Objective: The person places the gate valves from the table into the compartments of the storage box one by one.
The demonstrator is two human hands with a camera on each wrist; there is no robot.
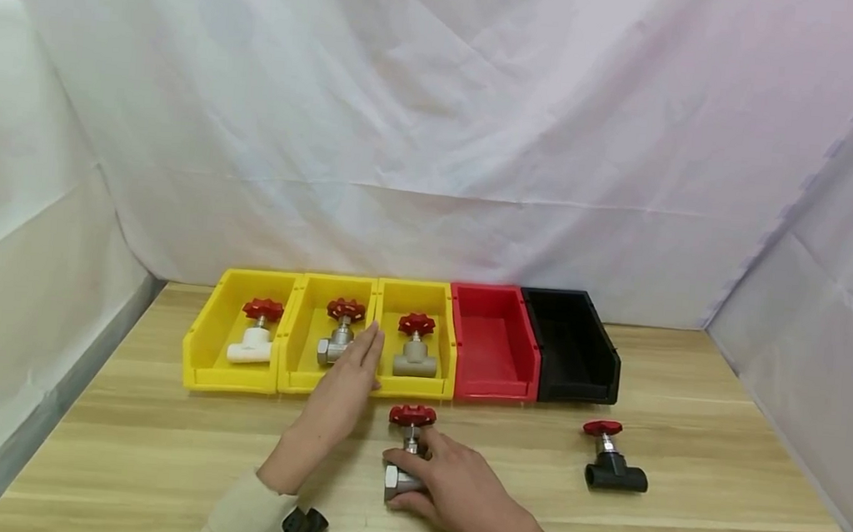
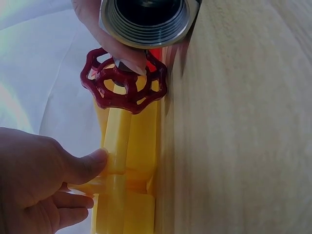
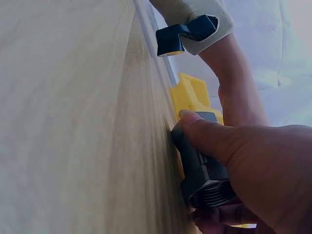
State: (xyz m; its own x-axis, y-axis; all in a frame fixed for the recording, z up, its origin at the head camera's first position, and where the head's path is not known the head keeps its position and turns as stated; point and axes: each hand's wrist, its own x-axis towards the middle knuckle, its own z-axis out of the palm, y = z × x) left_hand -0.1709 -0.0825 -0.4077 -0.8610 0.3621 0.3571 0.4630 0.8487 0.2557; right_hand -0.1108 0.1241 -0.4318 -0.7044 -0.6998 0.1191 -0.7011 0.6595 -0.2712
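My right hand (image 1: pixel 465 490) grips the body of a silvery metal gate valve (image 1: pixel 404 481) with a red handwheel, upright on the table before the yellow bins; its threaded opening shows in the right wrist view. My left hand (image 1: pixel 337 393) lies with straight fingers over the wall between the second and third yellow bins, its thumb (image 2: pixel 95 163) against the yellow front edge. It partly hides another metal valve (image 1: pixel 339 344) in the second yellow bin (image 1: pixel 305 380). A grey valve (image 1: pixel 415 359) stands in the third yellow bin (image 1: pixel 417 389), a white valve (image 1: pixel 252 344) in the leftmost.
Right of the yellow bins stand a red bin (image 1: pixel 495 388) and a black bin (image 1: pixel 578 391), both without contents. A black valve with a red handwheel (image 1: pixel 613 473) stands on the wooden table (image 1: pixel 712 455) at the right. White cloth (image 1: pixel 437 133) hangs behind and at both sides.
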